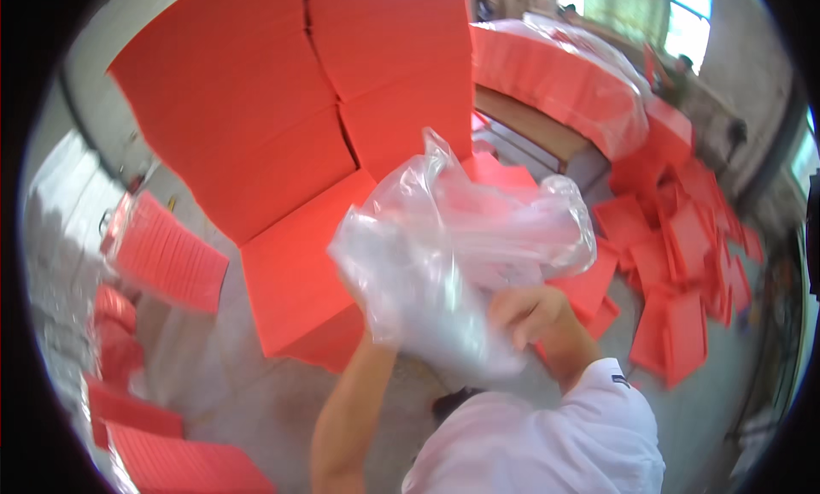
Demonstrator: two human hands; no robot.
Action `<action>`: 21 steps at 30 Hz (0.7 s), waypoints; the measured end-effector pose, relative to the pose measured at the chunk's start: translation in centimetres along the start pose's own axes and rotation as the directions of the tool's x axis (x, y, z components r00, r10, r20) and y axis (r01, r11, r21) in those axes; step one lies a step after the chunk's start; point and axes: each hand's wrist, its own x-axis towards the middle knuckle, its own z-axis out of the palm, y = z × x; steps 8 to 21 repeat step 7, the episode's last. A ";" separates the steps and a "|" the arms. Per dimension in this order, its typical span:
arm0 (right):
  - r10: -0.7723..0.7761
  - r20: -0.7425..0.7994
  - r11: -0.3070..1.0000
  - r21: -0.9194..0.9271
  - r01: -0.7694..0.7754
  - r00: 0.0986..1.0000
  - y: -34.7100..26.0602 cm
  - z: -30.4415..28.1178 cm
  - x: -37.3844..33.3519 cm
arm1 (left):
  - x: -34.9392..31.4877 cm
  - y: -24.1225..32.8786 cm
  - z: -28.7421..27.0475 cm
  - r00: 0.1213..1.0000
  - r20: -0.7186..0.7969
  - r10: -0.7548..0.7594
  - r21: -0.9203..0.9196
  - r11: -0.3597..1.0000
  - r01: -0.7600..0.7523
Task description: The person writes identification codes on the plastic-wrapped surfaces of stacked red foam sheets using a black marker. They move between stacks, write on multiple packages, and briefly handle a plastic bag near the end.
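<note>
A large clear plastic bag (461,229), crumpled and partly blurred, is spread out in front of my chest. My right hand (531,314) has its fingers curled closed on the bag's near right edge. On the other side, my left hand (369,310) reaches up into or behind the plastic, which covers its fingers. Just beyond the bag rises a tall stack of red foam sheets (231,109), with a lower block of red foam (299,263) at its foot.
Loose red foam pieces (675,255) lie heaped on the floor at right. Behind them is a long plastic-covered row of red sheets (564,84). Plastic-wrapped red bundles (171,255) stand at left. Two people (679,79) are far off near the windows.
</note>
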 end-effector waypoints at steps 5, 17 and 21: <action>0.705 -0.504 0.704 0.581 -0.408 0.499 9.0 7.8 -9.6 | -3.9 1.3 3.2 0.777 0.622 0.100 0.123 0.967 -0.223; 0.371 -0.848 0.850 0.147 -0.505 0.379 8.3 8.9 -11.6 | -8.6 1.1 4.1 0.554 0.818 0.153 0.100 0.912 -0.399; 0.371 -0.848 0.850 0.147 -0.505 0.379 8.3 8.9 -11.6 | -8.6 1.1 4.1 0.554 0.818 0.153 0.100 0.912 -0.399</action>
